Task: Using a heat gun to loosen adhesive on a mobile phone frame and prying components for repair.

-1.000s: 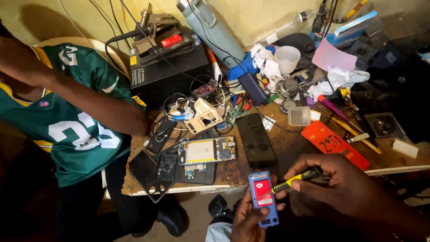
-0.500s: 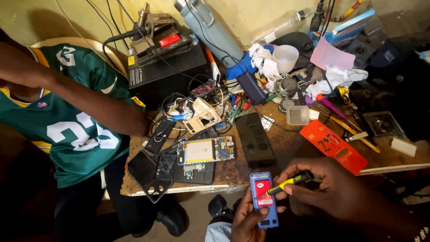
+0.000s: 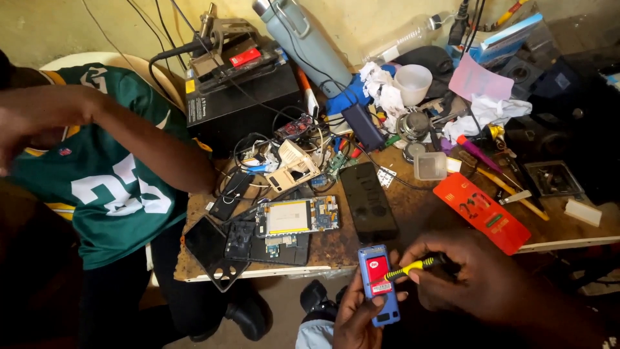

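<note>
Holding steady: left hand [image 3: 352, 317] keeps blue phone [image 3: 379, 284], yellow screwdriver [image 3: 413, 266] tip unmoved.

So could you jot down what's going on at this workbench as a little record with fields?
Left hand: holds a small blue phone, its back open, red battery showing
Right hand: holds a yellow-handled screwdriver, tip on the phone
Workbench: wooden, cluttered
On it: black smartphone, opened phone with circuit board, red card package, white cup
Beside it: seated person in a green jersey

Wooden table [image 3: 413, 213]: black phone [image 3: 368, 201], circuit board [image 3: 297, 216].
</note>
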